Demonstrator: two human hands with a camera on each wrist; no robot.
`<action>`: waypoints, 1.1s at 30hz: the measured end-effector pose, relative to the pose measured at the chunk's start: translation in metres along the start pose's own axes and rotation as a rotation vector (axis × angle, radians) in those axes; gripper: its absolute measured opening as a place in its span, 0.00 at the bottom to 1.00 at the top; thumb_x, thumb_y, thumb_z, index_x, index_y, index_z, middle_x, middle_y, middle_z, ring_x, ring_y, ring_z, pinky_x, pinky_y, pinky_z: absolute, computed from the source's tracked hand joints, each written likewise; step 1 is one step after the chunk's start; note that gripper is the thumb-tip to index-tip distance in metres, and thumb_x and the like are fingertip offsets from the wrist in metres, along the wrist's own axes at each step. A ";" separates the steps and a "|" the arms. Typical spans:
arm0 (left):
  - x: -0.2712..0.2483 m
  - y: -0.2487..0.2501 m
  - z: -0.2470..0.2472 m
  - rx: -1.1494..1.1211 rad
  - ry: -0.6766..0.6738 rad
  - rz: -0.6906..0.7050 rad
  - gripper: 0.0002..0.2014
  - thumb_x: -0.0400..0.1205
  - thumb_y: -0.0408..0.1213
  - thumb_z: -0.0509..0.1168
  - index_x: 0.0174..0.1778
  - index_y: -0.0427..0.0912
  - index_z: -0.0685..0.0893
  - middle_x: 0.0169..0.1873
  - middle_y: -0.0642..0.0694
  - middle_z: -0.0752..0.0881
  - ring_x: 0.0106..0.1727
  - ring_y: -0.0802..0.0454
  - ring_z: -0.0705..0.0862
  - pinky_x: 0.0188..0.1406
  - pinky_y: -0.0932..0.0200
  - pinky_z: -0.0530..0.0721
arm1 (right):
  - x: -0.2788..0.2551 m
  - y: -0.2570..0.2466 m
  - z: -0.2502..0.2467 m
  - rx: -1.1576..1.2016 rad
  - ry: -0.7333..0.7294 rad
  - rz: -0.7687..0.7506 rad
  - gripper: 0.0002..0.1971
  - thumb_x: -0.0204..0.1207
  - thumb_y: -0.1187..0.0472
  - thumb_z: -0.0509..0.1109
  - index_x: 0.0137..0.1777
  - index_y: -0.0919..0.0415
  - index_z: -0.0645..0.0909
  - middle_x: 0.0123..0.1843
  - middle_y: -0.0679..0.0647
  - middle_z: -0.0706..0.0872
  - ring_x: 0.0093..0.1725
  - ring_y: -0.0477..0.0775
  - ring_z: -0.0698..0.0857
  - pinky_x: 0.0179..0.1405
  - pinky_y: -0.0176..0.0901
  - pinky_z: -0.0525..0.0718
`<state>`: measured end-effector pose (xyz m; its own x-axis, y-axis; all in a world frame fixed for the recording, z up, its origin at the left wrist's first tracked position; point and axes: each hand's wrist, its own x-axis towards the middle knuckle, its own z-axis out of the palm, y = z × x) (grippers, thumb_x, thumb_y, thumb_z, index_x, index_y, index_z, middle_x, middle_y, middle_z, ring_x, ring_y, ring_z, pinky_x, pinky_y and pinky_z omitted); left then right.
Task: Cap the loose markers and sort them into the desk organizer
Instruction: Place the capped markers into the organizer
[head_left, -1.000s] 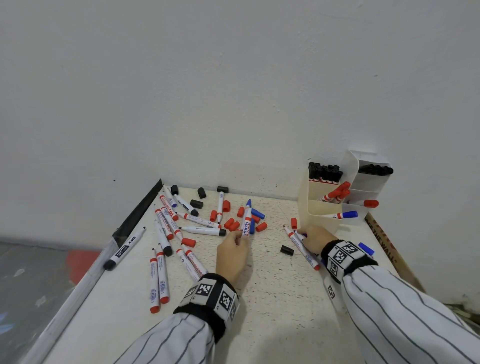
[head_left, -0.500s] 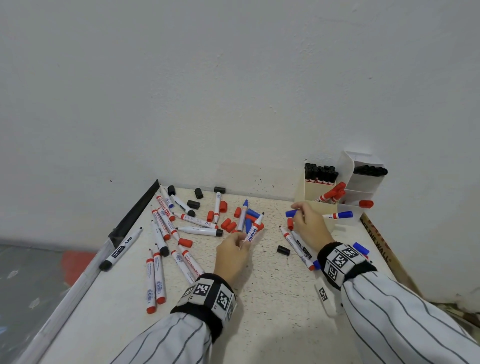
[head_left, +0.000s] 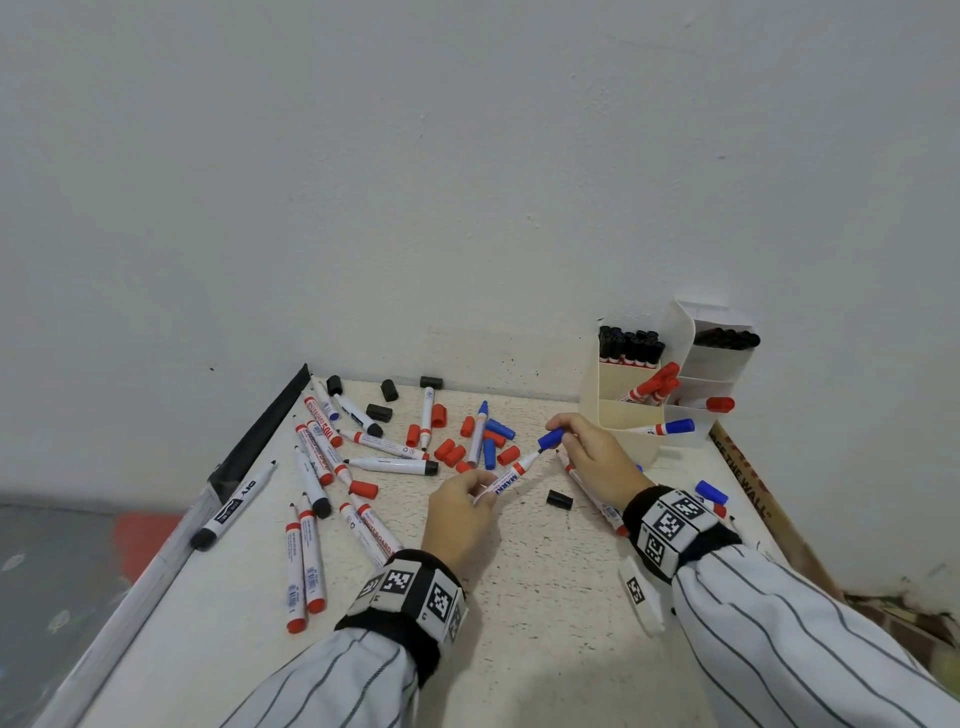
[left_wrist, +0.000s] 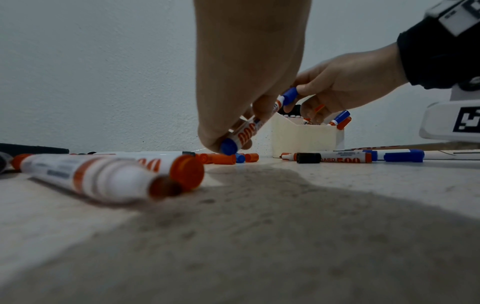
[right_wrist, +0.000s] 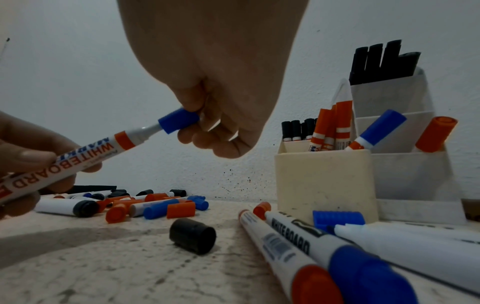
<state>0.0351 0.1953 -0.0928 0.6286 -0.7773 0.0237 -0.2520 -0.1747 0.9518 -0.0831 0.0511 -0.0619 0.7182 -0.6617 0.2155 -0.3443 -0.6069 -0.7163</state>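
Note:
My left hand (head_left: 483, 491) grips a white whiteboard marker with a blue end (head_left: 511, 475) by its barrel, tip pointing up and right above the middle of the table. My right hand (head_left: 563, 437) pinches a blue cap (head_left: 550, 438) right at that tip. In the right wrist view the cap (right_wrist: 179, 120) sits over the very end of the marker (right_wrist: 85, 156), with bare neck showing below it. The cream and white desk organizer (head_left: 628, 415) stands at the back right against the wall, holding several black, red and one blue capped markers.
Several uncapped markers (head_left: 311, 483) and red, blue and black caps (head_left: 452, 452) lie scattered left and centre. A black cap (head_left: 559, 500) and a few markers (head_left: 592, 493) lie by my right wrist. The table's left edge (head_left: 171, 540) drops off; a wall stands behind.
My left hand lifted the marker off the pile and turned its tip to the right. My right hand left the markers by the organizer, took a blue cap and brought it to the tip.

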 end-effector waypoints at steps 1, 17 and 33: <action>0.000 0.001 0.000 0.003 0.001 0.003 0.09 0.83 0.31 0.61 0.55 0.45 0.83 0.46 0.50 0.81 0.41 0.61 0.78 0.29 0.77 0.74 | -0.001 0.000 0.000 0.002 -0.007 0.003 0.12 0.84 0.70 0.52 0.56 0.57 0.75 0.50 0.48 0.78 0.42 0.34 0.74 0.42 0.20 0.70; -0.002 0.000 0.003 0.102 -0.236 0.071 0.13 0.77 0.37 0.69 0.57 0.49 0.80 0.50 0.52 0.81 0.46 0.60 0.79 0.42 0.67 0.74 | -0.020 -0.010 0.010 0.029 0.021 0.239 0.23 0.83 0.48 0.56 0.26 0.56 0.64 0.26 0.51 0.64 0.29 0.49 0.66 0.34 0.45 0.64; -0.010 0.058 0.022 0.424 -0.220 0.363 0.15 0.84 0.44 0.60 0.66 0.47 0.82 0.36 0.51 0.84 0.35 0.56 0.78 0.36 0.61 0.78 | -0.038 -0.017 -0.032 0.231 0.241 0.349 0.19 0.84 0.59 0.52 0.28 0.57 0.65 0.26 0.53 0.64 0.29 0.49 0.65 0.31 0.44 0.64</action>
<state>-0.0022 0.1796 -0.0451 0.2920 -0.9313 0.2177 -0.7220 -0.0654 0.6887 -0.1235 0.0726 -0.0366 0.4134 -0.9083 0.0644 -0.3766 -0.2350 -0.8961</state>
